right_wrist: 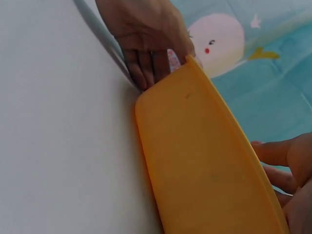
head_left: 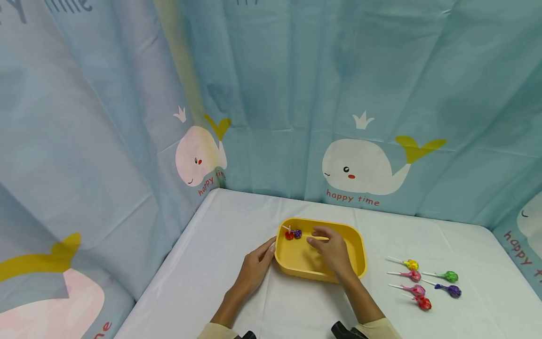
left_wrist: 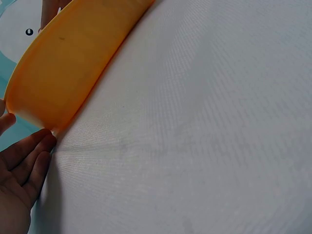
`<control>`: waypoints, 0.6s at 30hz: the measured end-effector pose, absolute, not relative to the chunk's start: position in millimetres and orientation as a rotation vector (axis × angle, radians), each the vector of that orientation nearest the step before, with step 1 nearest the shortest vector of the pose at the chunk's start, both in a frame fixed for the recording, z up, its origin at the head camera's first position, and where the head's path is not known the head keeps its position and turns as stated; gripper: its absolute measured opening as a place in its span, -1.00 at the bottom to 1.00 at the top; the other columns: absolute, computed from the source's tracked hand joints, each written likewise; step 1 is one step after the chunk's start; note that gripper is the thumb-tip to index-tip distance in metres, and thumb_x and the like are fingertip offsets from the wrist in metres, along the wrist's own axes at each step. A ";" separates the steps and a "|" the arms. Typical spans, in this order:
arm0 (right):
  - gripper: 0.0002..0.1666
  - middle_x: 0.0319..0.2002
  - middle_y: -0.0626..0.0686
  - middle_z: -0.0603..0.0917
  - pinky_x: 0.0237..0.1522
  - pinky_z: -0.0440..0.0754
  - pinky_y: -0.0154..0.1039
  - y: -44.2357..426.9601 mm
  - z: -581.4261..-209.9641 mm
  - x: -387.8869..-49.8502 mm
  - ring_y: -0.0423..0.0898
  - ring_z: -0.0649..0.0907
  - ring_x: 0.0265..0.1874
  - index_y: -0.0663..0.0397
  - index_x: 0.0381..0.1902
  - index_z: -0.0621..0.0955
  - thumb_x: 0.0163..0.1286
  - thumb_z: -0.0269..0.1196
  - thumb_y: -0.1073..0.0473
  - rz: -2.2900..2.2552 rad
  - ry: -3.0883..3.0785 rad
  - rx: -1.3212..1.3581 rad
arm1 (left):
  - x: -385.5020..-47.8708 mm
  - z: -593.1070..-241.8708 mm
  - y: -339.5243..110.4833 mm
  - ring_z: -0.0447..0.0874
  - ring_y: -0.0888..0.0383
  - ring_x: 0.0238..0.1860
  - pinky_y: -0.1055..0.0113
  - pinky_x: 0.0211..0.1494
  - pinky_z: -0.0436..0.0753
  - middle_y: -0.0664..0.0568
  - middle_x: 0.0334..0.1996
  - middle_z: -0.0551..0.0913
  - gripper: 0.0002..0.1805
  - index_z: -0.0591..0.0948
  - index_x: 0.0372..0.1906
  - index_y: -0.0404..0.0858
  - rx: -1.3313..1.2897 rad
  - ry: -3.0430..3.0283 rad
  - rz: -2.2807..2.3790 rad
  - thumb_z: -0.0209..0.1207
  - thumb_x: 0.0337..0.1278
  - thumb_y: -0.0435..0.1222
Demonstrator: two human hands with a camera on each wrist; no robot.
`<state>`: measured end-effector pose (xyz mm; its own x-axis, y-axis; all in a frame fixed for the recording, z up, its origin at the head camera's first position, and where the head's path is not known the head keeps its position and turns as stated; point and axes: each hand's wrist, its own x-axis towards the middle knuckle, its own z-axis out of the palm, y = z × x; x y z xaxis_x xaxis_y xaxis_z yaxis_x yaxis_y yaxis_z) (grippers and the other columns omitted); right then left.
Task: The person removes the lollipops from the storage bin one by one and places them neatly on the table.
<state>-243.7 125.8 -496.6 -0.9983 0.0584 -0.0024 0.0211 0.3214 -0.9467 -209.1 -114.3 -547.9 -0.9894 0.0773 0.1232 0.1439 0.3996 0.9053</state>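
A yellow plastic basket (head_left: 305,272) stands on the white cloth in the head view. Inside its far left corner lie a red lollipop (head_left: 289,235) and a purple lollipop (head_left: 298,233). My left hand (head_left: 254,269) touches the basket's left end with extended fingers; in the left wrist view, the fingertips (left_wrist: 45,139) meet the outer wall near the cloth. Over the basket's interior hovers my right hand (head_left: 332,248), its fingers loosely bent and apart, with nothing visible between them. The right wrist view shows that hand (right_wrist: 295,170) partly, beyond the basket's rim.
Right of the basket, several lollipops lie on the cloth: yellow (head_left: 410,264), green (head_left: 450,276), dark purple (head_left: 454,291), red (head_left: 424,303), and pink ones (head_left: 415,276). A blue whale-print curtain (head_left: 275,155) hangs behind the table and along its sides.
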 end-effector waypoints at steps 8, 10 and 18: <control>-0.49 0.17 0.28 0.73 -0.09 0.82 -0.12 113.9 -500.3 -255.3 0.18 0.76 0.06 0.22 0.29 0.66 0.44 0.45 0.20 1.750 -2.634 -0.019 | -209.0 -548.2 -113.9 0.45 0.05 0.53 -0.01 0.60 0.42 0.19 0.47 0.53 -0.48 0.51 0.53 0.15 -0.198 -2.566 -1.693 0.00 0.65 0.12; -0.49 0.15 0.28 0.74 -0.06 0.82 -0.10 111.6 -502.2 -258.1 0.19 0.76 0.05 0.22 0.29 0.66 0.43 0.45 0.20 1.720 -2.652 -0.006 | -208.9 -548.5 -113.9 0.45 0.06 0.53 -0.01 0.60 0.42 0.20 0.47 0.53 -0.49 0.51 0.52 0.16 -0.198 -2.562 -1.697 0.01 0.65 0.12; -0.51 0.15 0.24 0.75 -0.05 0.82 -0.10 106.6 -506.1 -264.7 0.18 0.75 0.04 0.19 0.27 0.68 0.42 0.46 0.19 1.697 -2.667 -0.018 | -209.2 -548.7 -113.8 0.47 0.04 0.51 -0.03 0.59 0.43 0.18 0.46 0.54 -0.51 0.52 0.52 0.17 -0.198 -2.568 -1.686 0.02 0.66 0.08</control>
